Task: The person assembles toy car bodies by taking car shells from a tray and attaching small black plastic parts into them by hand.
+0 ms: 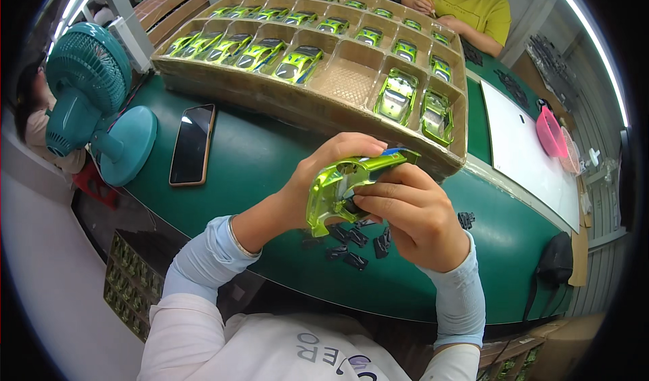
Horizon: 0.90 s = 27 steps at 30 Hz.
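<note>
A shiny lime-green toy car body (326,193) is held up over the near part of the table, tilted so that its hollow inside shows. My left hand (331,153) grips it from behind and above, fingers closed along its upper edge. Thumb and fingers of my right hand (412,209) are pressed into the shell from the right, near a small dark part (351,205) mostly hidden by the fingers. Below the hands, several small black plastic parts (356,260) lie scattered on the green table (250,178).
Beyond my hands stands a brown divided tray (351,80) with several green car bodies in its compartments. A phone (192,144) and a teal fan (91,90) are on the left. On the right are a white board (520,151) and pink basket (551,132). A person in yellow-green (466,9) sits opposite.
</note>
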Tool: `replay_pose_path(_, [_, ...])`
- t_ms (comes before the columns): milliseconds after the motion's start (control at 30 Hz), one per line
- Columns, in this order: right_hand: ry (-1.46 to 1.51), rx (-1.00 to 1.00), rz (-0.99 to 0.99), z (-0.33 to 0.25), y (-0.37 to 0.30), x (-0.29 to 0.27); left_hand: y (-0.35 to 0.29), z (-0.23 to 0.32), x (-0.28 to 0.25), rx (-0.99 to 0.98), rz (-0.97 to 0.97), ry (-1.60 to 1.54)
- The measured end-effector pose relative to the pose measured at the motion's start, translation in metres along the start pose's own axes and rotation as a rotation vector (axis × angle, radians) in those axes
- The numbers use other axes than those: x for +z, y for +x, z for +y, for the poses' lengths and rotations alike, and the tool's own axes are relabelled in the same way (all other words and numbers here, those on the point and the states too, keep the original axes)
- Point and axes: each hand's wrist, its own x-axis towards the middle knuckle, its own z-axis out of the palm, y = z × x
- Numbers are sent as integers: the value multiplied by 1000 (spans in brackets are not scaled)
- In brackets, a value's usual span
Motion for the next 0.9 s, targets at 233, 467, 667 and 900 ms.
replay_pose_path(233, [199,173,-82,-6,4,-4,-5,-7,2,-88,37,-44])
replay_pose_path(467, [119,104,-101,-4,0,-5,5,9,1,71,-33,92])
replay_pose_path(667, [-84,-45,-151,-5,1,-8,5,10,-1,59,-71,110])
replay_pose_path(900, [-166,-64,-160,-5,6,-11,9,13,-5,26,-114,124])
